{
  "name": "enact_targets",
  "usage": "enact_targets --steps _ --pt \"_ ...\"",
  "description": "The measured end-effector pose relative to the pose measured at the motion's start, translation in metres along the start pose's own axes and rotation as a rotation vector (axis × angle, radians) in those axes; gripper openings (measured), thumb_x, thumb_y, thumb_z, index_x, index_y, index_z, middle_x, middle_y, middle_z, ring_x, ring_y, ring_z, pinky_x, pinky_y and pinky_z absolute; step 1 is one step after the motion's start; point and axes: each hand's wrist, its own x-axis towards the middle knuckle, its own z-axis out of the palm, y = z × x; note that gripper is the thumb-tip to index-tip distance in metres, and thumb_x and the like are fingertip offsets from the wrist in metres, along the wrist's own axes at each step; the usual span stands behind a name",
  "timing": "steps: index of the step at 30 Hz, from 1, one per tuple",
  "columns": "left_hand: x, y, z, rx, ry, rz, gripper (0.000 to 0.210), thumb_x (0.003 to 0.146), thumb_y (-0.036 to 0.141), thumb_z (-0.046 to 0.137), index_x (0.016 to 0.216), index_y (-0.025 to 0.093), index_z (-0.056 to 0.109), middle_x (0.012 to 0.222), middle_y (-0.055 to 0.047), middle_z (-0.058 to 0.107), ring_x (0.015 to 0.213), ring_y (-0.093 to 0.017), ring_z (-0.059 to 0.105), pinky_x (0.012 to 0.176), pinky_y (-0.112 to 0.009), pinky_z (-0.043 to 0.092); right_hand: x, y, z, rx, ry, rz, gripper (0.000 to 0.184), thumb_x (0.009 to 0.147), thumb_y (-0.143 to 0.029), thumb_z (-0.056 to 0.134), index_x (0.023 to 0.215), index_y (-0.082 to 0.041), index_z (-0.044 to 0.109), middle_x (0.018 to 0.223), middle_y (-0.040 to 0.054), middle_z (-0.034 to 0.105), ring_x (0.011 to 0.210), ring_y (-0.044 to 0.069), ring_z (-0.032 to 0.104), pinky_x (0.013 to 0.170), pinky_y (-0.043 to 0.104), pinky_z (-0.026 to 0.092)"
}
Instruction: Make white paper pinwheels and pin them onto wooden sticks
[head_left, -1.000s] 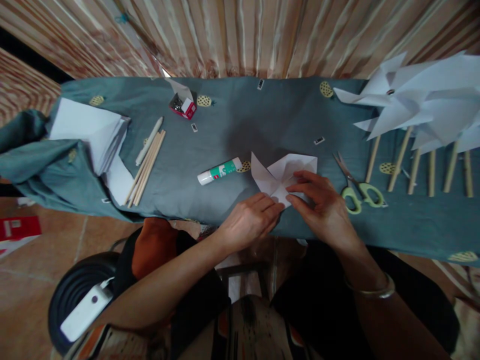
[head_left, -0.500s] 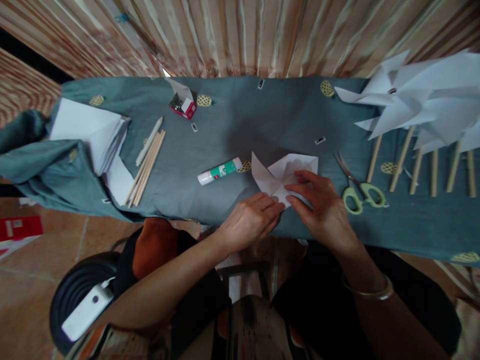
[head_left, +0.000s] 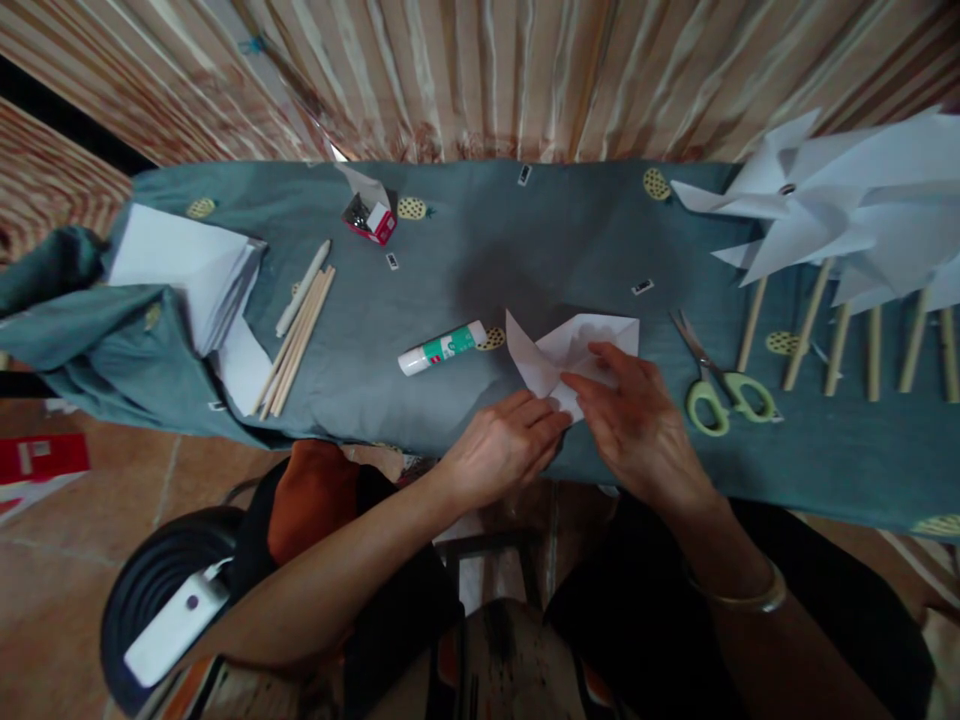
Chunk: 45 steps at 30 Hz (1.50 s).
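Observation:
A white sheet of paper, partly folded into a pinwheel (head_left: 581,335), lies near the front edge of the cloth-covered table. One blade stands up on its left side. My left hand (head_left: 502,445) is closed on the paper's near corner, its fingertips pinching there. From the right, my right hand (head_left: 645,430) grips a folded part close to the centre; the fingertips partly hide it. Left of the paper is a capped glue stick (head_left: 442,347). Scissors with green handles (head_left: 724,385) lie to the right of my right hand, blades slightly apart.
Finished white pinwheels (head_left: 817,210) on wooden sticks lie at the right. At the left are a stack of white paper (head_left: 180,265), several wooden sticks (head_left: 298,345) and a white pen-like stick (head_left: 303,288). A small red box (head_left: 371,218) of metal pieces stands open towards the back.
My right hand's fingers have shifted slightly left over the paper's centre, and the thumb is less visible. My left hand keeps its hold. The whole view has shifted slightly.

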Motion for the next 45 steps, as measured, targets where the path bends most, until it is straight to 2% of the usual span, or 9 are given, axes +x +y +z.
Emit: enact_targets --steps 4,9,18,22,27,31,35,39,45 --pt "0.001 0.001 -0.001 0.002 -0.011 0.001 0.026 0.098 0.019 0.042 0.112 0.01 0.062 0.094 -0.009 0.067 0.087 -0.019 0.061 0.076 -0.032 0.053 0.0 -0.004 0.006 -0.083 0.039 -0.034 0.04 0.089 -0.008 0.043 0.118 -0.026 0.065 0.143 0.0099 0.049 0.129 0.033 0.047 0.102 0.057 0.046" --pt "0.0 0.002 -0.002 0.002 -0.03 -0.011 0.026 0.098 0.021 0.042 0.112 0.011 0.062 0.094 -0.009 0.067 0.088 -0.02 0.061 0.075 -0.033 0.053 0.004 -0.009 0.016 -0.136 0.124 -0.043 0.032 0.089 -0.009 0.046 0.108 -0.026 0.066 0.145 0.0075 0.049 0.132 0.031 0.044 0.103 0.055 0.044" --pt "0.003 0.004 -0.002 0.047 -0.034 -0.002 0.022 0.097 0.022 0.047 0.107 0.01 0.063 0.092 -0.008 0.065 0.087 -0.02 0.06 0.075 -0.032 0.052 0.011 -0.01 0.021 -0.124 0.12 -0.071 0.027 0.09 -0.009 0.045 0.098 -0.026 0.065 0.141 0.0087 0.054 0.13 0.03 0.049 0.096 0.05 0.047" --pt "0.003 0.004 -0.002 0.052 -0.037 -0.008 0.022 0.097 0.02 0.045 0.107 0.011 0.063 0.091 -0.008 0.065 0.087 -0.02 0.06 0.075 -0.032 0.053 0.006 -0.007 0.02 -0.107 0.131 -0.075 0.03 0.09 -0.009 0.044 0.104 -0.026 0.066 0.141 0.0095 0.053 0.13 0.032 0.05 0.096 0.053 0.047" --pt "0.002 0.004 -0.001 0.051 -0.007 -0.01 0.022 0.097 0.019 0.046 0.11 0.011 0.062 0.092 -0.008 0.065 0.088 -0.02 0.061 0.077 -0.033 0.054 0.004 0.005 0.005 0.071 0.151 -0.016 0.038 0.089 -0.012 0.043 0.109 -0.034 0.067 0.14 0.0015 0.054 0.129 0.027 0.051 0.103 0.051 0.047" --pt "0.002 0.003 -0.001 0.061 0.003 0.001 0.02 0.096 0.019 0.049 0.108 0.01 0.063 0.094 -0.009 0.066 0.089 -0.02 0.061 0.077 -0.033 0.055 0.018 0.022 -0.01 0.073 0.225 0.061 0.035 0.09 -0.017 0.046 0.117 -0.025 0.067 0.135 0.0085 0.059 0.124 0.028 0.056 0.106 0.052 0.045" --pt "0.003 0.0 -0.005 0.079 0.007 0.031 0.021 0.095 0.019 0.049 0.106 0.01 0.064 0.093 -0.009 0.067 0.087 -0.021 0.062 0.076 -0.034 0.055 0.035 0.036 -0.017 0.034 0.108 0.052 0.042 0.091 -0.027 0.049 0.132 -0.018 0.058 0.134 0.0145 0.062 0.126 0.032 0.057 0.107 0.055 0.044" --pt "0.001 -0.007 -0.017 0.108 0.009 0.045 0.021 0.095 0.015 0.047 0.106 0.012 0.065 0.095 -0.009 0.067 0.087 -0.02 0.063 0.075 -0.032 0.055 0.041 0.039 -0.024 0.012 0.089 0.117 0.039 0.09 -0.031 0.052 0.126 -0.018 0.064 0.121 0.0129 0.07 0.113 0.031 0.065 0.1 0.052 0.05" --pt "0.003 -0.025 -0.038 0.16 0.101 0.038 0.022 0.092 0.009 0.048 0.1 0.011 0.068 0.106 -0.013 0.066 0.097 -0.022 0.061 0.083 -0.037 0.055 0.023 0.039 -0.041 0.074 0.079 0.37 0.028 0.08 -0.033 0.065 0.106 -0.025 0.074 0.084 0.0039 0.078 0.073 0.025 0.072 0.069 0.04 0.058"
